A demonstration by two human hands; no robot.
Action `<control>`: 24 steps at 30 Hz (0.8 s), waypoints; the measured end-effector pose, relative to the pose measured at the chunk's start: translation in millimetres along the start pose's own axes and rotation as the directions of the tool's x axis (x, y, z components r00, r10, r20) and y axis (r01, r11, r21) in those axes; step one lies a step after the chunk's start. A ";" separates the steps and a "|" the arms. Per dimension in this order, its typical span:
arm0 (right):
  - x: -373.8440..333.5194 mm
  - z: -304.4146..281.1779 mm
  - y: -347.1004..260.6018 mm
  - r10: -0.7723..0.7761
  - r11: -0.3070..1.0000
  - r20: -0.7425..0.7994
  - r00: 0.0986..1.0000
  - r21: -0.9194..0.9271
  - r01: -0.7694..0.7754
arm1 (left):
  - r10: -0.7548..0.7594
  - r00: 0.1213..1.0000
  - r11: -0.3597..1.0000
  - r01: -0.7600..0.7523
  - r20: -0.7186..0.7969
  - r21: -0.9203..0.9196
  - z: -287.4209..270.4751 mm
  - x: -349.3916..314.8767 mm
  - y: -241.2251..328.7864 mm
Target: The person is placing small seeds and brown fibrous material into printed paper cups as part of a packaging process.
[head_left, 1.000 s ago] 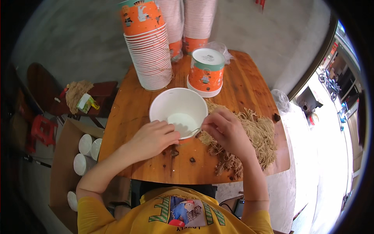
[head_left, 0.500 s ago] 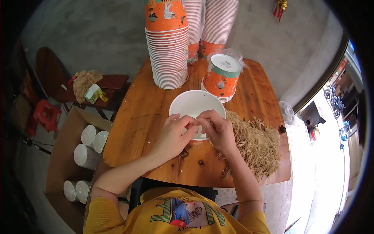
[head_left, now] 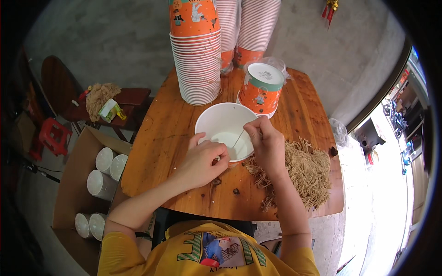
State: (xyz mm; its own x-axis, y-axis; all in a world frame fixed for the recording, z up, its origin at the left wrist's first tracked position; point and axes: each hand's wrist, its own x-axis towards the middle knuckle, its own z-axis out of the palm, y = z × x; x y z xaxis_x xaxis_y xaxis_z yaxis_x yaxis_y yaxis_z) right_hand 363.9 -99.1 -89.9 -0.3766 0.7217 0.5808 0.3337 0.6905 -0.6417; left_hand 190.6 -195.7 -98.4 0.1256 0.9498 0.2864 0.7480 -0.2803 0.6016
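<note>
At the upper centre of the frame, my tall stack of orange printed paper tubs (head_left: 197, 50) stands on the table, with two more stacks (head_left: 251, 27) behind it. Just right of it sits one orange tub with a green band and a white lid (head_left: 260, 88). At the left, a small green-and-white carton (head_left: 108, 110) lies on a stool. At the lower left, an open brown cardboard box (head_left: 69, 193) holds white-lidded tubs (head_left: 102, 172).

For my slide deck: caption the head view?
Both hands hold a thin strand over a white bowl beside straw.
</note>
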 end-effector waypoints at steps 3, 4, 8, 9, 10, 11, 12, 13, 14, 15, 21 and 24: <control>4.0 -2.9 1.6 -0.107 0.989 -0.016 0.994 -0.103 0.105 | 0.093 0.994 0.990 -0.098 0.062 0.100 -12.1 -1.4 -8.7; 3.3 -2.8 3.9 -0.107 0.989 -0.015 0.994 -0.102 0.105 | 0.092 0.994 0.990 -0.098 0.062 0.100 -13.9 -3.3 -12.8; 2.1 -0.2 13.1 -0.018 0.999 0.047 0.999 -0.042 0.020 | 0.135 0.990 0.989 -0.132 0.040 -0.071 -13.6 -8.4 -17.4; 2.0 1.5 13.5 -0.003 1.000 0.053 0.999 -0.015 0.004 | 0.147 0.989 0.983 -0.146 0.000 -0.109 -13.2 -11.3 -16.1; 2.8 3.0 13.4 -0.002 1.000 0.054 0.999 -0.013 0.003 | 0.145 0.989 0.984 -0.144 0.001 -0.108 -10.4 -12.2 -17.9; 4.5 4.6 13.3 0.010 1.000 0.063 0.998 0.000 -0.010 | 0.237 0.969 0.968 -0.241 -0.063 -0.071 -5.4 -12.0 -21.9; 6.3 5.4 12.6 0.020 1.000 0.073 0.997 0.011 -0.021 | 0.328 0.936 0.942 -0.334 -0.126 -0.029 -1.4 -11.9 -24.5; 7.9 6.5 11.7 0.020 1.000 0.074 0.997 0.011 -0.020 | 0.327 0.937 0.943 -0.333 -0.126 -0.028 0.8 -12.1 -25.9; 9.5 7.8 10.5 0.037 0.999 0.077 0.996 0.008 -0.037 | 0.378 0.915 0.924 -0.381 -0.139 0.000 2.5 -12.2 -27.0; 11.3 8.5 10.6 0.055 0.998 0.078 0.995 0.002 -0.055 | 0.429 0.891 0.902 -0.430 -0.149 0.026 4.6 -11.3 -28.7; 23.2 14.6 10.1 0.107 0.979 0.214 0.971 -0.194 -0.065 | 0.430 0.893 0.901 -0.434 -0.131 0.000 8.3 -10.9 -35.7; 25.4 18.9 8.0 0.093 0.974 0.261 0.961 -0.226 -0.033 | 0.425 0.889 0.903 -0.428 -0.172 0.021 9.0 -8.4 -28.5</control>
State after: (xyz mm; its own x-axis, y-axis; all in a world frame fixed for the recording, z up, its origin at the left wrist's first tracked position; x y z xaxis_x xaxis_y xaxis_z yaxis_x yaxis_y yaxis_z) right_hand 340.7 -76.2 -89.8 -0.5566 0.7451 0.3676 0.5322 0.6595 -0.5309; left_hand 174.0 -194.5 -124.6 0.3176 0.7009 0.6386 0.6357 -0.6571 0.4051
